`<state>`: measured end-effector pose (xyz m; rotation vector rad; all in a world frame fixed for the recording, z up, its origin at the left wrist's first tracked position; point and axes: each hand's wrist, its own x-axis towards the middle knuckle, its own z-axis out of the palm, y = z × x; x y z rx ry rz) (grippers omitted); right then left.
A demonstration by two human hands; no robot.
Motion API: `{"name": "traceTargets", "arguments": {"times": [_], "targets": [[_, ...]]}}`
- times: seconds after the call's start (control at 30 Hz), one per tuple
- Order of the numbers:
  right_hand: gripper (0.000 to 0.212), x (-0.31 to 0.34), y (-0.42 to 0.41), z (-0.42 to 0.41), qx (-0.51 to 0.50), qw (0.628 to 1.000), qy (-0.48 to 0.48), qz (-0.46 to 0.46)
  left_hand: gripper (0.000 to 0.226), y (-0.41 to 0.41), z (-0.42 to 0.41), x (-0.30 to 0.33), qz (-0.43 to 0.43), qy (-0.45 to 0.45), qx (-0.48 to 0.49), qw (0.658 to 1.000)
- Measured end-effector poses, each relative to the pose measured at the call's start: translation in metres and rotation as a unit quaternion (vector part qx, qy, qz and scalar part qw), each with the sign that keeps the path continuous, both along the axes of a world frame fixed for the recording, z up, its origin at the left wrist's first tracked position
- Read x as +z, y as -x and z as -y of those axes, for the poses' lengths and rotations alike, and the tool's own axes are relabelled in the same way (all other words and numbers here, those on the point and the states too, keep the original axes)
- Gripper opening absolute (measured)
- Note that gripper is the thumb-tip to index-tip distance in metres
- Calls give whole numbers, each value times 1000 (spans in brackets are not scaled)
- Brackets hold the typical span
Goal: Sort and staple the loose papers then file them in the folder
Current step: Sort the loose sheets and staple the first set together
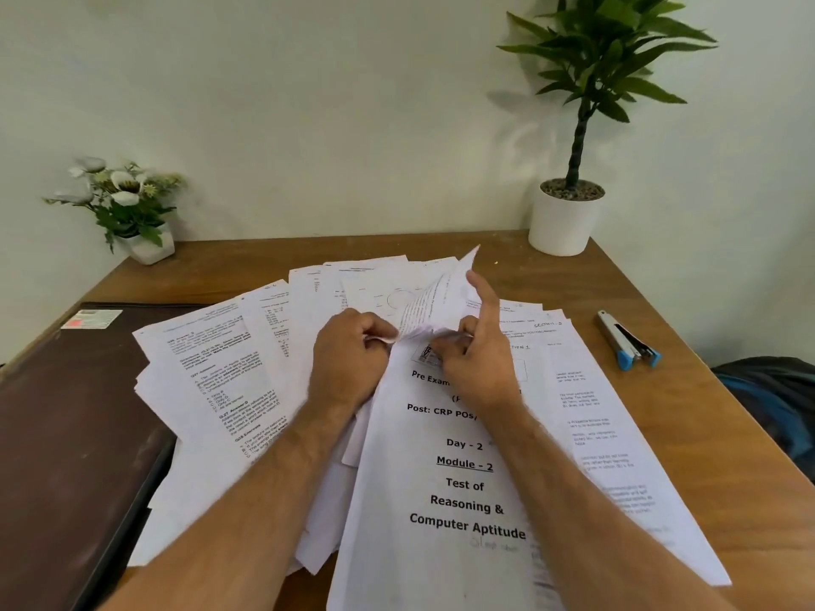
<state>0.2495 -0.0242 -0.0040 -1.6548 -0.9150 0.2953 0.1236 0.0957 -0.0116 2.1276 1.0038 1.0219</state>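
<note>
Wooden desk (688,434) against a pale wall, two potted plants at the back. Loose papers (211,381) fan across it, overlapping a dark folder (66,434) on the left; a stapler (628,341) lies well apart on the right. Left hand (348,363) pinches a sheet's (441,297) crumpled corner. Right hand (480,359) grips the same lifted sheet, forefinger straight, over the cover page (463,487).

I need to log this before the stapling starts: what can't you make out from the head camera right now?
- Cover sheet: title lines partly hidden by the right hand.
- Whether the lifted page is already stapled: its corner is hidden between the right hand and the left hand.
- Fanned papers: body text too small and blurred.
- Folder: cut off by the left edge; label unreadable.
- Stapler: staple load not visible.
</note>
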Motion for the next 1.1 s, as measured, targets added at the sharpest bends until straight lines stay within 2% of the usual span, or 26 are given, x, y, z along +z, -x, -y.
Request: {"name": "traceTargets", "arguments": {"times": [0.07,0.13,0.2,0.27,0.33,0.43,0.5,0.63,0.7,0.8,0.9,1.0,1.1], "targets": [[80,0,1,2,-4,1000,6,22,34,3,2,0,9,30,-27,999],[55,0,-1,0,-1,998,36,48,31,8,2,6,51,107,-74,990],[29,-1,-4,-4,1,997,49,62,30,8,-2,18,117,198,-107,967],[19,-1,-5,-6,-1,996,54,69,33,3,-14,29,162,280,-73,944],[16,0,-4,-6,-4,995,58,79,27,-5,-33,36,148,325,17,934],[17,-1,-3,-2,-4,995,53,80,33,-17,-48,36,0,289,95,952],[18,-2,-2,-2,0,996,53,69,44,-24,-47,39,3,290,104,951],[21,0,-2,-8,2,996,51,72,72,-31,-52,49,74,328,130,933],[22,-2,-3,-6,6,996,48,69,62,-31,-55,47,95,365,111,920],[25,-7,-2,-4,4,996,52,76,16,-28,-52,35,75,353,103,927],[31,-5,-4,-6,-10,997,32,69,12,-22,-51,38,83,292,153,940],[26,0,-9,-8,-41,997,5,72,15,-14,-54,49,72,264,192,942],[19,-6,-10,-7,-46,993,36,102,14,2,-45,56,136,236,211,939]]}}
